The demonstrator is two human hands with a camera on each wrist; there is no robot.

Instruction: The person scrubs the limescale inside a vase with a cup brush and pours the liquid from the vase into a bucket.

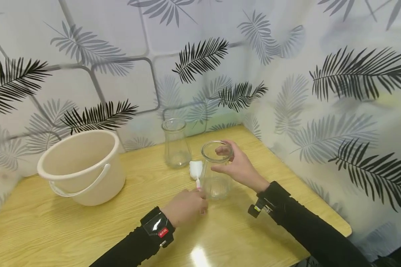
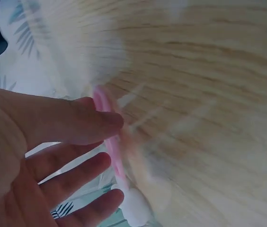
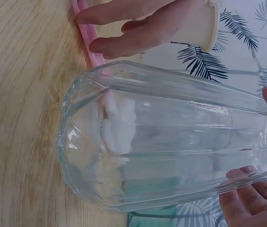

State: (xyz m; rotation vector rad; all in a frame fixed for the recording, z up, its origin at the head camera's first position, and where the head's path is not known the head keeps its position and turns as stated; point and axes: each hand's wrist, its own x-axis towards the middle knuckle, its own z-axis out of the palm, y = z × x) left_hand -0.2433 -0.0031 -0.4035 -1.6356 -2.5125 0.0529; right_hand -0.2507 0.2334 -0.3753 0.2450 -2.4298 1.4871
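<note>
My left hand (image 1: 186,207) pinches the pink handle (image 2: 114,158) of a sponge brush between thumb and fingers, low over the wooden table. The brush's white sponge head (image 1: 196,169) points away from me; in the right wrist view it shows through glass. On the right, my right hand (image 1: 240,167) holds a clear glass vase (image 1: 214,184) near its flared rim, thumb on one side and fingers on the other. This vase, with faceted sides (image 3: 176,137), stands upright just right of the brush. Farther back stands a second clear glass vase (image 1: 178,148), untouched.
A cream bucket (image 1: 116,177) with its handle hanging down stands on the left of the wooden table (image 1: 140,174). A leaf-patterned curtain (image 1: 200,29) hangs along the back and right. The table's rounded corner (image 1: 345,228) lies at right.
</note>
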